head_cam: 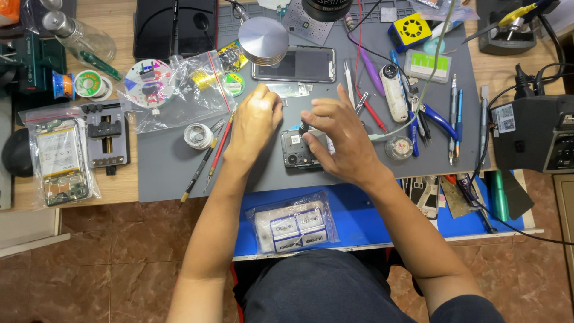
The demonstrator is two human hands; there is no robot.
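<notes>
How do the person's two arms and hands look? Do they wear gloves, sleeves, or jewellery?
Both are bare: the left hand and right hand wear no gloves, and no rings or watch show. The forearms are uncovered, with no sleeve reaching them. A dark garment edge appears only near the right upper arm.

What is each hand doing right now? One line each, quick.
Left hand: curled, resting on the grey mat beside the opened phone; holding anything cannot be told.
Right hand: grip closed on a small screwdriver over the phone.
</notes>
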